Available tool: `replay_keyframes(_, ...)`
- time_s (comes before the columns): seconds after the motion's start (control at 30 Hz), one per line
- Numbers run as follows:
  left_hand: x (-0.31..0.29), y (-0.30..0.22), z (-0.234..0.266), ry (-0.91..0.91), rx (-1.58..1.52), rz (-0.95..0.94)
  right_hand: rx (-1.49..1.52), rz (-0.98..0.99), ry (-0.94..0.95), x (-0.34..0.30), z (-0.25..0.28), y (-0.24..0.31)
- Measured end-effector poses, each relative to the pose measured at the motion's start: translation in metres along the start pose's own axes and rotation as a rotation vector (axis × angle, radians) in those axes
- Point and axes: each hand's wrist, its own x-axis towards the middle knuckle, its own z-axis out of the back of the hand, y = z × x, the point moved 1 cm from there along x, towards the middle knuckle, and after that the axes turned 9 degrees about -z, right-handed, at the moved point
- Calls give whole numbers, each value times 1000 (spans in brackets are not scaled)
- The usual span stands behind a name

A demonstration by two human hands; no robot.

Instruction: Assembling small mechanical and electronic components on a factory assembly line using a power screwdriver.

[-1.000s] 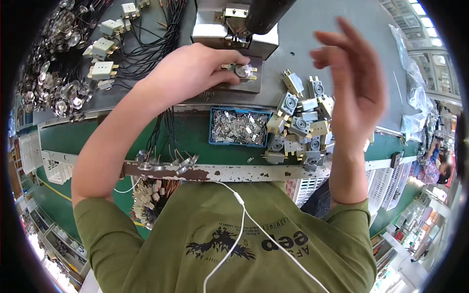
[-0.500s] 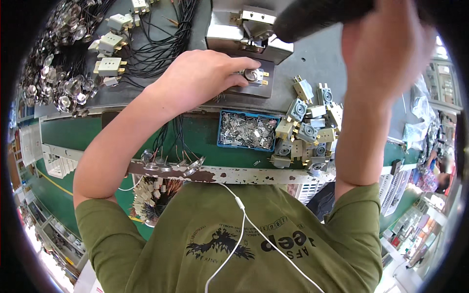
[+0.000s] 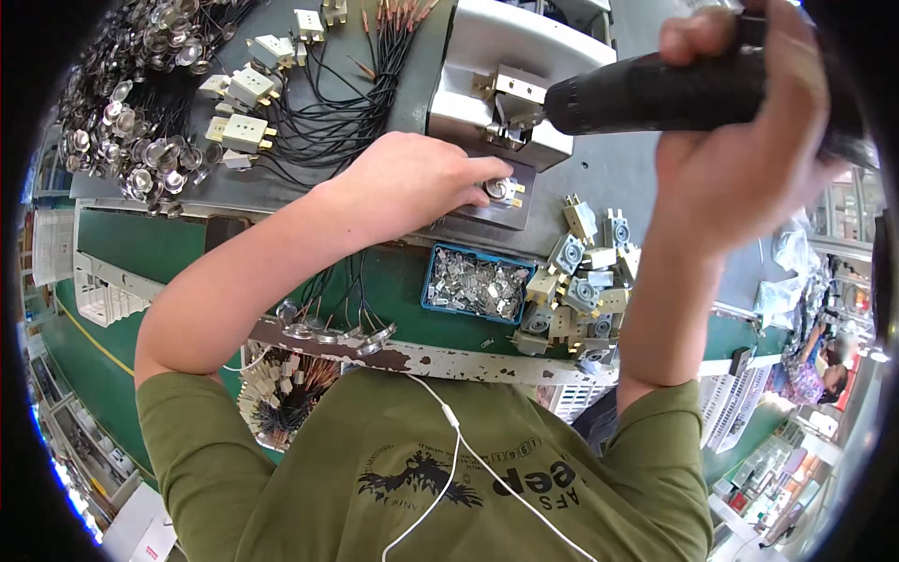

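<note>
My left hand (image 3: 403, 187) reaches across the bench, thumb and index finger pinching a small part with a round metal disc and brass tabs (image 3: 507, 192). The part rests on a flat metal block (image 3: 513, 215). Raised at the right, my right hand (image 3: 735, 187) is wrapped around a black power screwdriver (image 3: 637, 96). Its tip points left, at a white block (image 3: 521, 86) seated in the silver metal fixture (image 3: 468, 47). Whether the tip touches the block, I cannot tell.
A blue tray (image 3: 431, 295) of small metal pieces stands before the block. Several white thermostat-like blocks (image 3: 582, 292) are heaped to its right. Left lie black-wired blocks (image 3: 251, 86) and a pile of metal caps (image 3: 140, 178). Capped leads (image 3: 323, 334) lie at the near edge.
The screwdriver has swung down and left toward the block in the fixture. My left hand stays on the part. The whole view has shifted slightly.
</note>
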Motion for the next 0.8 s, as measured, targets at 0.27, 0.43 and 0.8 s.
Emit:
replay_keyframes(0.27,0,1,-1,-4,-28,-13,-1,-177,-172,-6,-14,-22)
replay_keyframes(0.43,-1,1,-1,15,-21,4,-23,-183,-128,-6,-19,-21)
replay_keyframes(0.8,-1,0,0,52,-30,28,-120,-299,-49,3,-32,-18)
